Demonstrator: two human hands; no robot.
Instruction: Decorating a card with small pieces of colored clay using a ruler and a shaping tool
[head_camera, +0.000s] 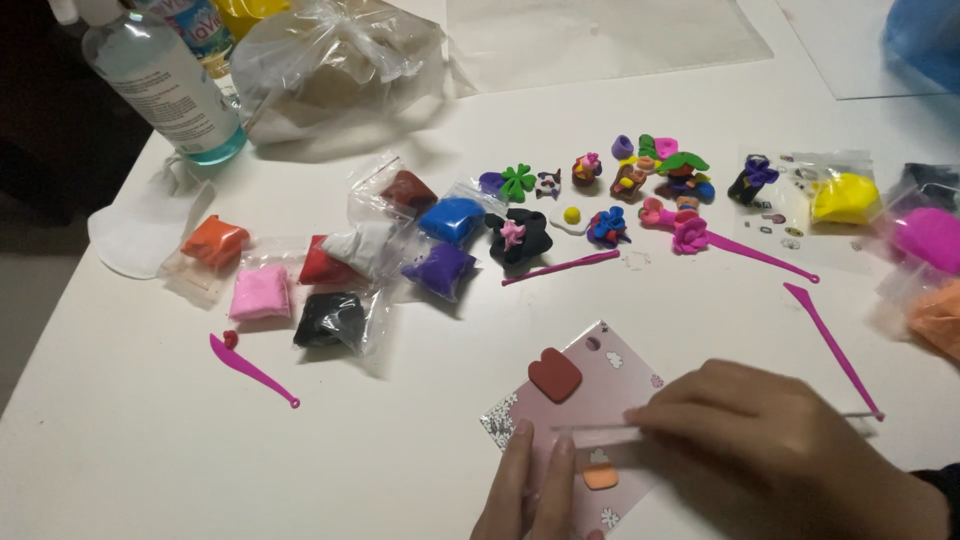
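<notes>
My left hand (535, 490) rests its fingertips on a pink patterned card (610, 385) near the table's front edge. My right hand (780, 450) grips a thin clear stick (590, 428) and lays it across the card. On the card lie a dark red clay piece (555, 374) and a small orange clay piece (600, 477), the orange one just below the stick.
Several small bags of coloured clay (330, 265) lie at left centre, with little clay figures (640, 180) behind. Pink plastic tools (832, 345) (250, 368) lie on the white table (130, 440). A clear bottle (160, 80) and a plastic bag (335, 65) stand at the back left.
</notes>
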